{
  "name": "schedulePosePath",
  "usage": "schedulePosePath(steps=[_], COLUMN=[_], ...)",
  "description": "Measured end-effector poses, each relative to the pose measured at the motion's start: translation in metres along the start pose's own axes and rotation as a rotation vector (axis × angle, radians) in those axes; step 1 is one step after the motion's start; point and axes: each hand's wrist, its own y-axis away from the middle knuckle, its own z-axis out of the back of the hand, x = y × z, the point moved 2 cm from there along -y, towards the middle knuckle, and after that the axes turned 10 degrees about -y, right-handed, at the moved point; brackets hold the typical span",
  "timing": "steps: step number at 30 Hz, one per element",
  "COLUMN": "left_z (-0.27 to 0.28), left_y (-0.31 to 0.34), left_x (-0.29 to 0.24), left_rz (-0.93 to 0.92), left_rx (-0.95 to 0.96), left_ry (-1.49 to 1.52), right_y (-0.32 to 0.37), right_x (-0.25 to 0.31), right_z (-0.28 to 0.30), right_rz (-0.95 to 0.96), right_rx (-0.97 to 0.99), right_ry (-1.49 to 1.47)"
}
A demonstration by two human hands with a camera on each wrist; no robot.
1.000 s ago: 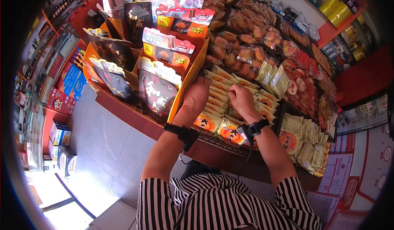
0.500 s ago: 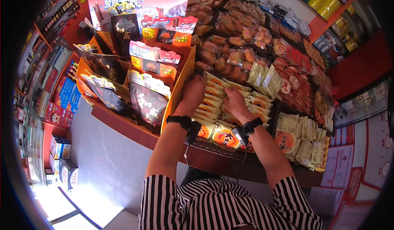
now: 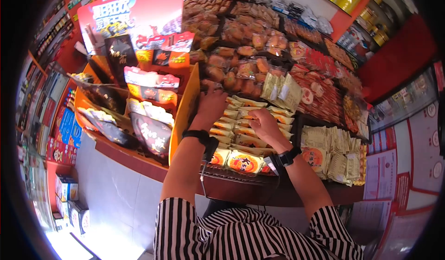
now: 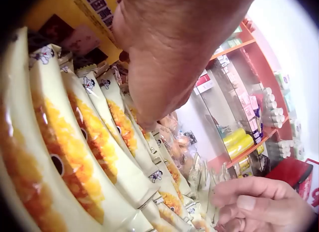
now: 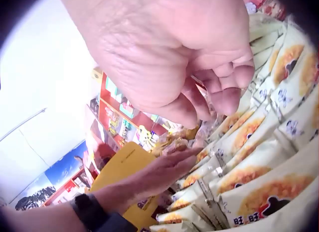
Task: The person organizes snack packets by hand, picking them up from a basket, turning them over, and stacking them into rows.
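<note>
My left hand [image 3: 211, 106] reaches over the far left end of the rows of cream rice cracker packets [image 3: 248, 141], beside the orange wall of a display box [image 3: 185, 114]. In the right wrist view the left hand [image 5: 167, 169] has its fingers extended, with the tips right at the far packets. My right hand [image 3: 268, 126] hovers over the right-hand rows. In the right wrist view its fingers [image 5: 227, 100] curl loosely with nothing between them. The left wrist view shows cracker packets [image 4: 89, 137] standing upright on edge in a row.
Black pouches [image 3: 150, 132] stand in the display box at left. Two cream packs [image 3: 280, 90] lie on top beyond the crackers. Bagged buns [image 3: 232, 72] and red-wrapped snacks [image 3: 320, 100] fill trays behind. Another cracker tray [image 3: 331, 155] sits at right, near the counter edge [image 3: 278, 190].
The head view has shifted, so the display box sits lower and further left. My left hand has moved toward the far end of the packets, its fingers extending. The right hand stays above the rows.
</note>
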Motion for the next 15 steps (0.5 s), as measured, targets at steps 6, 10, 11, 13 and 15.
schedulePosePath(steps=[6, 10, 11, 13, 15], left_z=[-0.005, -0.003, -0.002, 0.017, 0.036], left_y=[0.002, 0.006, 0.007, 0.005, -0.002], left_x=[0.004, 0.001, 0.000, -0.010, -0.027], left_rz=[0.048, 0.066, 0.081, 0.055, 0.000], left_rx=[0.013, 0.016, -0.080, -0.081, -0.161], left_ry=[-0.083, -0.047, -0.014, 0.074, 0.264], right_y=[0.022, 0.014, 0.012, 0.008, 0.007], right_x=[-0.029, -0.067, -0.073, -0.078, -0.084], right_z=[0.060, 0.096, 0.099, 0.101, 0.100], right_rz=[0.091, -0.043, -0.109, -0.177, -0.226], right_rx=[-0.267, -0.419, -0.461, -0.466, -0.456], right_ry=[-0.057, 0.002, 0.031, 0.056, 0.054])
